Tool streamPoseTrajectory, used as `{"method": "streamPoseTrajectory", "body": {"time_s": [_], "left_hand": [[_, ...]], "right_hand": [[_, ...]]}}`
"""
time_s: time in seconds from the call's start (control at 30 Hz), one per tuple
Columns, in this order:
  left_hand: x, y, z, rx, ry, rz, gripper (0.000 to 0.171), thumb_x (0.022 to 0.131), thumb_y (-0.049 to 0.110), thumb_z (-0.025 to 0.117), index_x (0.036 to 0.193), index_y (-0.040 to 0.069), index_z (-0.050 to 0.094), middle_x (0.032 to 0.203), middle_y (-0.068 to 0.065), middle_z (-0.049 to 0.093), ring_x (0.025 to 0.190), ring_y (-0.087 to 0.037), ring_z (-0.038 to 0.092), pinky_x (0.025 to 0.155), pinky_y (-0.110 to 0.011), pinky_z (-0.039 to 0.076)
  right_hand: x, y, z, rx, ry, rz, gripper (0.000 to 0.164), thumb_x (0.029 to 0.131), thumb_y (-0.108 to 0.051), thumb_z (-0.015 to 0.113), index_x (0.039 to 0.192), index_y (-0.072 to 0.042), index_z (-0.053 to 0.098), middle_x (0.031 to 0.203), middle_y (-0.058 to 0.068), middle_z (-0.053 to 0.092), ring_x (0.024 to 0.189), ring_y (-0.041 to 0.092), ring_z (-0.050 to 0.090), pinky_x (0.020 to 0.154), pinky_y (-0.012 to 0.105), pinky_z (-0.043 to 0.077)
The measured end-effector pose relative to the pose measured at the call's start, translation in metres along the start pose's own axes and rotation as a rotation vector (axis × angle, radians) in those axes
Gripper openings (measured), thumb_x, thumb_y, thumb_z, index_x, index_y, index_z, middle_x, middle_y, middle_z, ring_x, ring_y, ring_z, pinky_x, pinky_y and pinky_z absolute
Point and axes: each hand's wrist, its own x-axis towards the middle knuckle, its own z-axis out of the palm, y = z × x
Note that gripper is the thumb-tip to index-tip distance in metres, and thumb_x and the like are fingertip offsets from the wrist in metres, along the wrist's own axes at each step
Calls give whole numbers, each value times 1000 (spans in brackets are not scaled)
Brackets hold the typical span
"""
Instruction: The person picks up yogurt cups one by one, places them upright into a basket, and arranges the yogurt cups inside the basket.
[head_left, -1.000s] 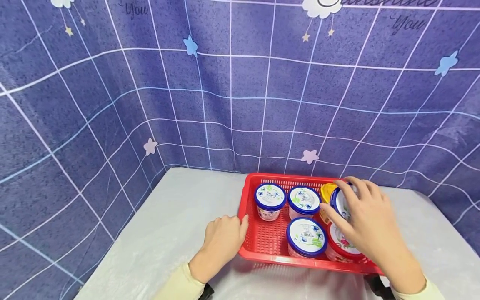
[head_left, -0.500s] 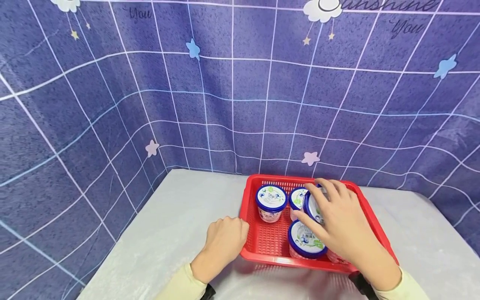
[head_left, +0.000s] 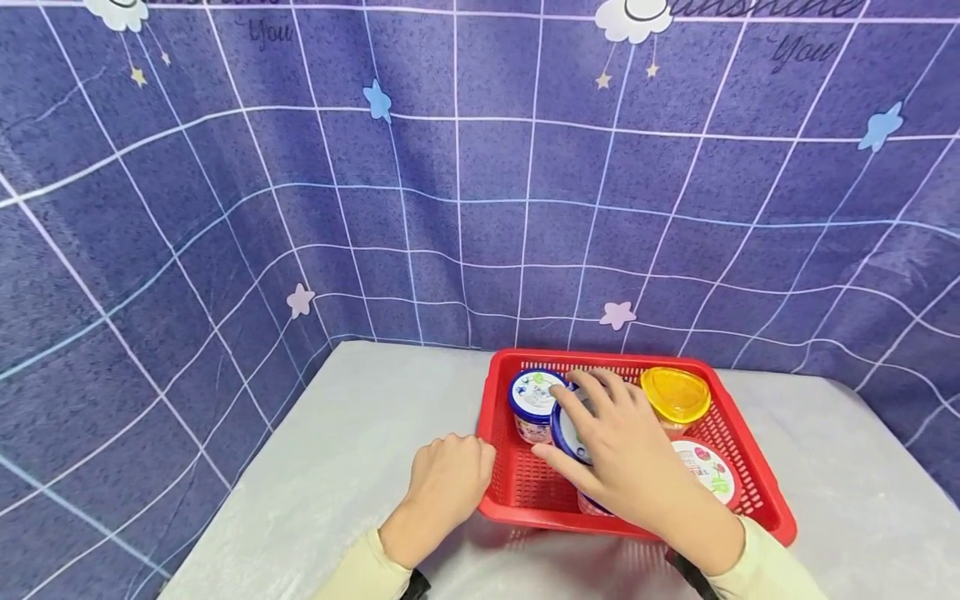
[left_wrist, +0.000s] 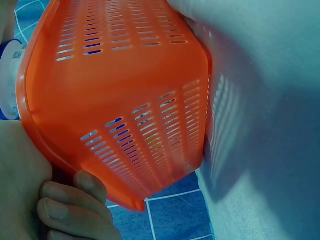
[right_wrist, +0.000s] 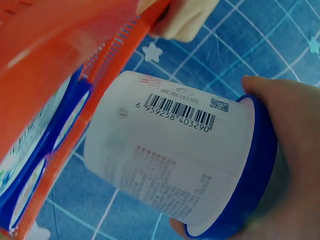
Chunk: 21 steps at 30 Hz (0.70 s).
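Note:
My right hand (head_left: 630, 454) holds a white tub (right_wrist: 170, 145) by its blue lid, fingers and thumb spread round the lid's edge. In the right wrist view the tub hangs above the red basket's rim, its barcode side showing. At the left end of the red plastic basket (head_left: 772, 512), my left hand (head_left: 450, 479) grips the rim with curled fingers. Inside the basket, a blue-lidded tub (head_left: 536, 396) stands at the back left. A yellow-lidded tub (head_left: 678, 396) and a red-lidded tub (head_left: 711, 471) sit on the right. My right hand hides much of the middle.
The basket stands on a table with a pale cover (head_left: 337, 417). Behind and to the left hangs a blue curtain (head_left: 450, 167) with white grid lines and stars. Pale table surface extends left and right of the basket.
My right hand has lifted the blue-lidded tub from the basket's back right and carried it left, uncovering the yellow-lidded and red-lidded tubs. My left hand stays on the rim.

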Motion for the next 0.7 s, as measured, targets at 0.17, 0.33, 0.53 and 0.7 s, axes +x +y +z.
{"method": "streamPoseTrajectory", "body": {"time_s": [0.17, 0.33, 0.53, 0.7], "left_hand": [[1, -2, 2, -4, 3, 6, 45, 96, 25, 47, 52, 20, 42, 47, 3, 38, 41, -20, 43, 38, -35, 33], [0, -2, 3, -37, -2, -2, 44, 96, 24, 48, 52, 19, 42, 47, 3, 38, 42, -18, 41, 38, -34, 32], [1, -3, 6, -49, -7, 10, 46, 97, 26, 47, 53, 20, 40, 47, 4, 37, 42, -15, 39, 38, -32, 31], [1, -5, 6, -54, -4, 9, 47, 99, 25, 46, 53, 21, 37, 48, 5, 35, 42, -14, 38, 38, -31, 31]], "right_hand": [[6, -11, 9, -1, -20, -44, 71, 90, -64, 55, 135, -10, 58, 137, 16, 53, 125, 40, 47, 95, 62, 40], [12, -20, 19, -33, -81, -89, 69, 91, -65, 52, 135, -12, 56, 133, 15, 54, 123, 37, 48, 94, 60, 45], [15, -26, 30, -56, -170, -87, 70, 93, -65, 48, 136, -11, 55, 133, 14, 56, 123, 35, 50, 94, 59, 46], [15, -31, 39, -66, -221, -131, 70, 94, -65, 45, 135, -10, 55, 131, 15, 57, 121, 35, 53, 93, 57, 47]]}}
